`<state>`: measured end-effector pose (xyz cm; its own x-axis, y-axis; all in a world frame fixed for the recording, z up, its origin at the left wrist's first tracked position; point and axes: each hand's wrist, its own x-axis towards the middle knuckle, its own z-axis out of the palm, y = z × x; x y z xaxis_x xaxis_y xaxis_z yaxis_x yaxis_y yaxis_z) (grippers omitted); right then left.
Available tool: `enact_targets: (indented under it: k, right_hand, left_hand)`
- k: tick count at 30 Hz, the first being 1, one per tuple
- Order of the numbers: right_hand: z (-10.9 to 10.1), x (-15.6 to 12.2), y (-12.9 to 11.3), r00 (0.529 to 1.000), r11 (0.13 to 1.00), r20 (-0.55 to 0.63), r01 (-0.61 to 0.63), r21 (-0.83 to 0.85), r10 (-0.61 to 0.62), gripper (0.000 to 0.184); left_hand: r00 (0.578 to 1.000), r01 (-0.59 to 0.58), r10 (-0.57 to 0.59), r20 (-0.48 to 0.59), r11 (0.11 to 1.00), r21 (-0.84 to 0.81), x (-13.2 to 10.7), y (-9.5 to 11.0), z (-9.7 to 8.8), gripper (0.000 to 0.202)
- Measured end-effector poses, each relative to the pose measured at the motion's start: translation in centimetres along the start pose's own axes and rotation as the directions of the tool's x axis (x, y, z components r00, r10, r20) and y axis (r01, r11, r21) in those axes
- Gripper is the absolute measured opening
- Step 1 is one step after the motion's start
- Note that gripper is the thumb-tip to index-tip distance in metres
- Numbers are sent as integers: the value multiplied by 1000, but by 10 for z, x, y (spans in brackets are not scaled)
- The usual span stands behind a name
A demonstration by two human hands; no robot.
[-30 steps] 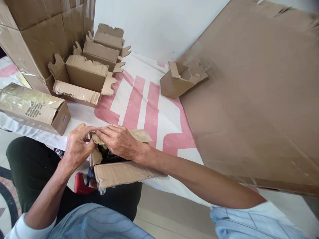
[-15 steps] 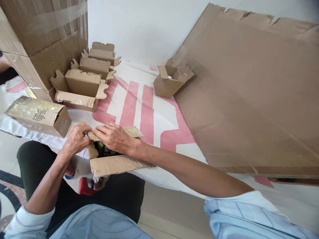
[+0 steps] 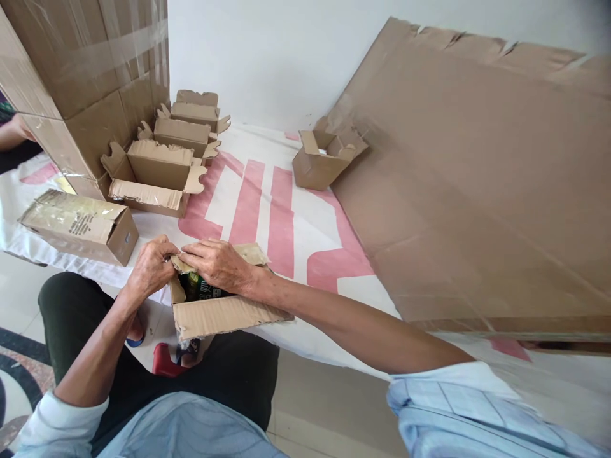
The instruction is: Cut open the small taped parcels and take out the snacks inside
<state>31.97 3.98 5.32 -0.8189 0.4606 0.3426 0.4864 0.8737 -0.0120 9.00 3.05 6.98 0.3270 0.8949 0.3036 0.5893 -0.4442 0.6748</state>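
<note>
my left hand was curled tight, pinching the end flap of the open box; my right hand lay across it, fingers extended, grip hidden. the open box, dark package inside, sat over the desk edge. working the flap seemed the step, next calling for steady pressure.

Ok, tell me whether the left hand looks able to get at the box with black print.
Probably yes: the left hand is close to the box with black print, with nothing visible between them, though it would first have to leave the open box it touches.
</note>
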Motion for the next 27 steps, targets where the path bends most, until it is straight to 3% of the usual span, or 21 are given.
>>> enact_targets:
  k: [9, 14, 20, 23, 27]
  right_hand:
    - [8, 8, 1, 997, 986, -44, -48, 158, 56, 29]
    - [6, 4, -2, 996, 996, -80, -18, 87, 25, 30]
    - [-1, -18, -7, 987, 997, -144, -71, 27, 74, 36]
    - [-9, -31, -12, 979, 996, -184, -94, 0, 92, 33]
    - [-20, -50, -31, 959, 998, -278, -62, -13, 57, 31]
  left_hand:
    - [999, 37, -38, -26, 998, -48, 0, 0, 5, 20]
    - [995, 95, -96, -30, 994, -49, -1, -1, 4, 14]
    - [991, 131, -132, -16, 991, -20, -8, 7, 0, 23]
    - [994, 92, -92, -60, 996, -2, -19, 15, 3, 24]
    - [970, -44, 57, -234, 997, 58, -45, 28, 12, 51]
